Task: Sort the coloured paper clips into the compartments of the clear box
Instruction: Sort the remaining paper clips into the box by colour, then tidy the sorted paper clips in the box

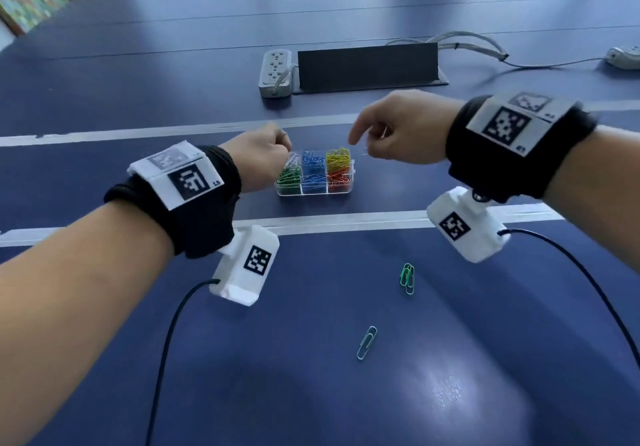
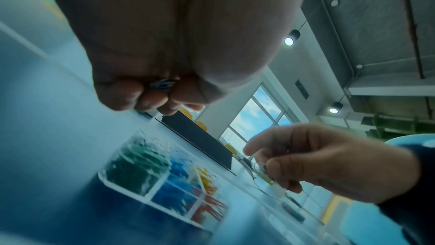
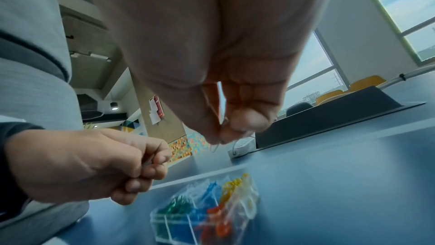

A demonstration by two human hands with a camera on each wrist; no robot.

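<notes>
Clear plastic is catching the light at mid-surface, where the clear box (image 1: 314,189) is sitting on the blue surface (image 1: 450,359) with its six compartments holding sorted paper clips: white, blue and yellow along the far row, green, blue and orange-red along the near row. The left hand (image 1: 258,158) is hovering over the box's far left corner, fingers curled tight around a small bunch of clips (image 2: 162,84), seen in the left wrist view as dark metal loops tucked between fingertips and palm; their colour cannot be told. The right hand (image 1: 394,130) is hanging just beyond the box's far right corner, thumb and fingertips pinching a pale, thin clip (image 3: 220,122), with the index finger pointing down toward the yellow compartment. Two green clips (image 1: 408,278) are lying side by side, touching, on the surface nearer the person, well apart from the box, and a single pale teal clip (image 1: 367,342) is lying nearer still. A grey power strip (image 1: 275,73) and a black angled panel (image 1: 367,66) are sitting farther back, beyond the box.
</notes>
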